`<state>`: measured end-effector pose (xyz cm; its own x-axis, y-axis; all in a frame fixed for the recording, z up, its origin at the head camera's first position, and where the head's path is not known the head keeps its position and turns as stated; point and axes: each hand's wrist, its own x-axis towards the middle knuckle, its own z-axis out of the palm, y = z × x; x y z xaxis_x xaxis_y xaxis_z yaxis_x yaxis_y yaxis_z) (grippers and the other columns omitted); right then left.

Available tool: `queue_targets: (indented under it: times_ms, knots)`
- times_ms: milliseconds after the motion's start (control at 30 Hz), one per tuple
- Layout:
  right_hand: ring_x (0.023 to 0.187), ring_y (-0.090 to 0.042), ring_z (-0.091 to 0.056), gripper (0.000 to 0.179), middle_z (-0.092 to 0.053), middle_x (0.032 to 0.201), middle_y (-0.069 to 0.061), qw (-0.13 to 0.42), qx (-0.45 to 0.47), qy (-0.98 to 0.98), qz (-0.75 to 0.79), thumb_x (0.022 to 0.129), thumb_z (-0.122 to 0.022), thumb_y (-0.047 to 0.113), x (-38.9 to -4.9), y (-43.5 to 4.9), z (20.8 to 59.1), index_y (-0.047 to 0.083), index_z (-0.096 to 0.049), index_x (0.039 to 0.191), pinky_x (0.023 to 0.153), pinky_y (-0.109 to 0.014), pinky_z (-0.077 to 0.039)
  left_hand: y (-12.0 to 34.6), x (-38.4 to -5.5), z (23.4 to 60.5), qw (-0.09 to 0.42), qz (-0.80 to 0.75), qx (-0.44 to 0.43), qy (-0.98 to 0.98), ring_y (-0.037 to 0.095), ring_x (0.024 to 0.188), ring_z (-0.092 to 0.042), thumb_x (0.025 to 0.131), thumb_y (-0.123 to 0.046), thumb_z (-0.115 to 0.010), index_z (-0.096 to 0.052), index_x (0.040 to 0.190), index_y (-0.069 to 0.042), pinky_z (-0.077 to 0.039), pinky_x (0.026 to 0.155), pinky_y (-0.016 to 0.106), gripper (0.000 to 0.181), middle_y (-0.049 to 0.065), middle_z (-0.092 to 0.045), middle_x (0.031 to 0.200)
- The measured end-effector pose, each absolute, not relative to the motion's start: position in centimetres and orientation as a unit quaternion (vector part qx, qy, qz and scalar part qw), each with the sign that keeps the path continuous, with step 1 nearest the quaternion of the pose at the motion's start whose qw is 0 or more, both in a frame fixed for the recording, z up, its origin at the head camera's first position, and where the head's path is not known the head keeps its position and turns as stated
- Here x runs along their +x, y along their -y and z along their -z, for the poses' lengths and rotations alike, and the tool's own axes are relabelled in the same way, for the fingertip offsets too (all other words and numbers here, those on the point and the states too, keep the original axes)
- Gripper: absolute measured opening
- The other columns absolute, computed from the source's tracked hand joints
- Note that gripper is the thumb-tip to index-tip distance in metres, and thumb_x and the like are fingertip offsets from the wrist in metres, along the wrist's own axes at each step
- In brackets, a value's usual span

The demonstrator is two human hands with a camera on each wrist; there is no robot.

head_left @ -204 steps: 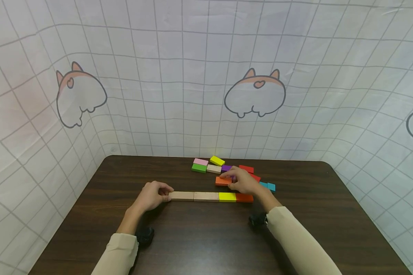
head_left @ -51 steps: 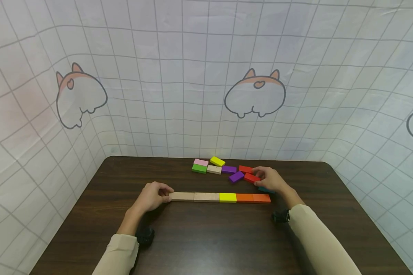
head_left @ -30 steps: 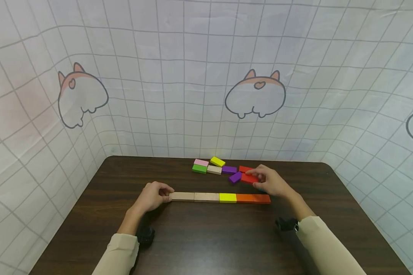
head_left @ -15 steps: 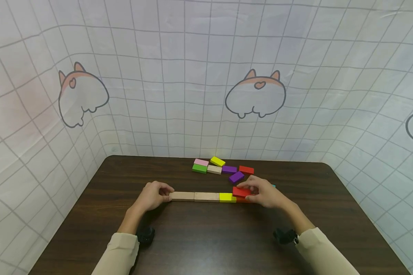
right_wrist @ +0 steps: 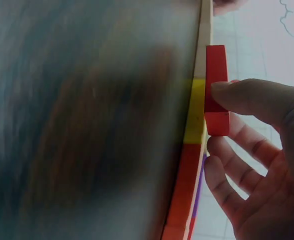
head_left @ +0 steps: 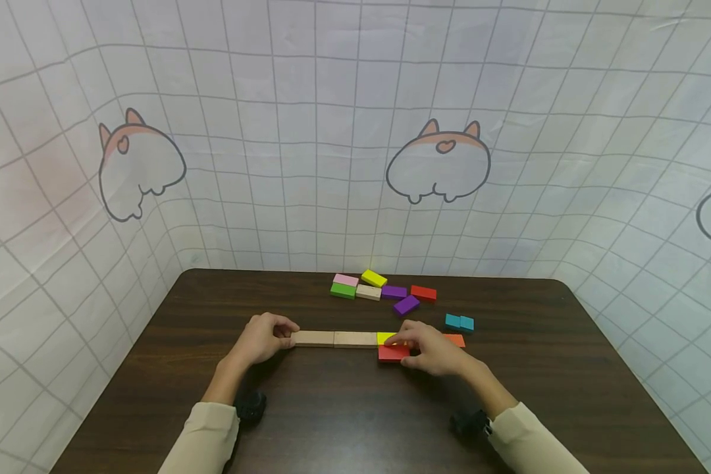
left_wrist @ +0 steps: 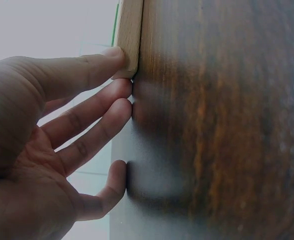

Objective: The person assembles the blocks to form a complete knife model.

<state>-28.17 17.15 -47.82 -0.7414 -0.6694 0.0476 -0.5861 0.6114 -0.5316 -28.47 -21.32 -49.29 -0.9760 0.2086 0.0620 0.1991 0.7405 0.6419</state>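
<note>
My left hand pinches the left end of a plain wooden block; in the left wrist view its thumb lies on the block and other fingertips touch the table. That block begins a straight row: a second plain block, a yellow block, then two orange blocks, partly covered by my right hand. Between thumb and fingers, the right hand holds a red block. In the right wrist view, the red block is raised above the row, beside the yellow block.
Behind the row lie loose blocks: pink, green, yellow, plain, two purple and a red one. Two blue blocks sit at right. A gridded cloth surrounds the dark table.
An orange block has joined the row's right end. The right hand then picked up a red block from the back and brought it forward and left over the row. The left hand stays put.
</note>
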Motion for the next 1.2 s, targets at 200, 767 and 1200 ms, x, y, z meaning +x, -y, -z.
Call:
queue_targets:
  times_ms: [200,767,1200]
  knots:
    - [0.087,-0.014,-0.049,0.036,-0.054,0.095,0.003,0.073,-0.362,-0.896,0.248,0.091,-0.076,0.011,-28.0,-16.0,48.3,0.019,-0.074,0.126,0.073,-0.026,-0.041,21.3,-28.5,49.3,0.008,-0.344,0.110,-0.932,0.012,0.079,-0.062,0.087,-0.009,-0.081,-0.080,0.105,-0.011,-0.053,0.073,0.032,0.018,-0.001,-0.071,0.088]
    - [0.086,-0.015,-0.052,0.035,-0.055,0.092,0.002,0.072,-0.364,-0.899,0.231,0.088,-0.080,0.013,-27.7,-14.9,48.4,0.020,-0.075,0.122,0.072,-0.024,-0.044,21.2,-28.5,49.2,0.005,-0.340,0.108,-0.934,0.012,0.078,-0.062,0.086,-0.008,-0.081,-0.080,0.104,-0.011,-0.052,0.073,0.032,0.018,-0.001,-0.070,0.087]
    - [0.083,-0.015,-0.056,0.022,-0.061,0.095,0.001,0.079,-0.326,-0.905,0.260,0.091,-0.078,0.017,-27.7,-16.0,48.4,0.021,-0.078,0.112,0.072,-0.023,-0.048,21.3,-28.5,49.3,0.002,-0.341,0.110,-0.934,0.011,0.077,-0.061,0.087,-0.008,-0.081,-0.080,0.103,-0.011,-0.051,0.072,0.031,0.017,-0.001,-0.070,0.086]
